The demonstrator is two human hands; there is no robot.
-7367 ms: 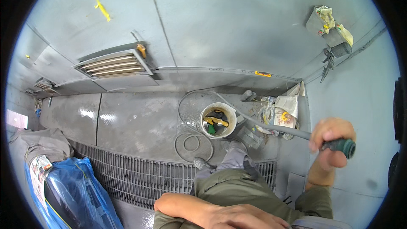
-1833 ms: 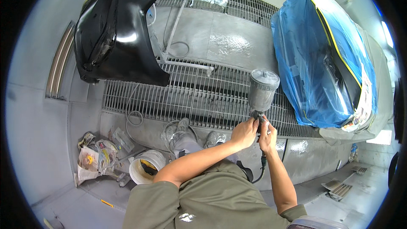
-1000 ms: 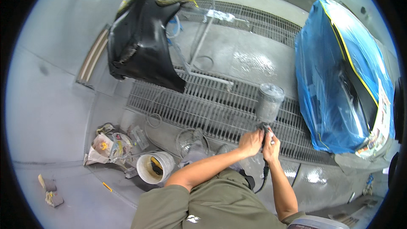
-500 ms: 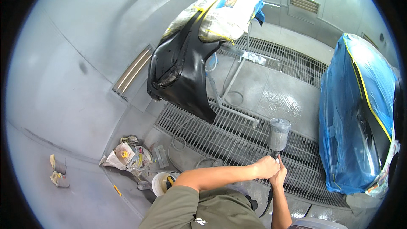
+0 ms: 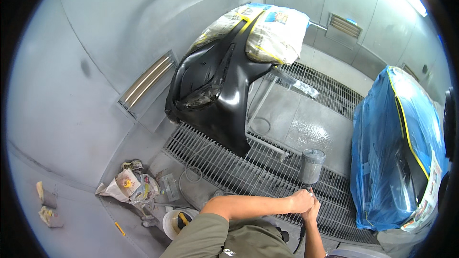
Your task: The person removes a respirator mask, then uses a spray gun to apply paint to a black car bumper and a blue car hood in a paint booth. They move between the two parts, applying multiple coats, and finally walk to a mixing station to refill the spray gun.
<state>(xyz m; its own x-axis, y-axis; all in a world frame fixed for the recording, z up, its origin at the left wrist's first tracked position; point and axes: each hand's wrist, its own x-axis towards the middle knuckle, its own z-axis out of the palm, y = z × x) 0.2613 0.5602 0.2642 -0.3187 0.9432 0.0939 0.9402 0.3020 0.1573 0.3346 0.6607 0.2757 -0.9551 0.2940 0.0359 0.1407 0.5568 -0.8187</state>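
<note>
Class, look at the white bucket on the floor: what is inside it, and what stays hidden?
A yellow and black item shows inside the bucket; its kind is unclear. The left sleeve covers part of the bucket, so whatever lies there, or beneath the item, cannot be seen.

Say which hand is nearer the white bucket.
Left. The left hand is at the spray gun, to the right of the white bucket in the picture; the right hand is close beside it, farther right from the bucket.

A white bucket [image 5: 168,224], perhaps holding gloves [image 5: 182,220], stands near crumpled paper [image 5: 114,188].
</note>
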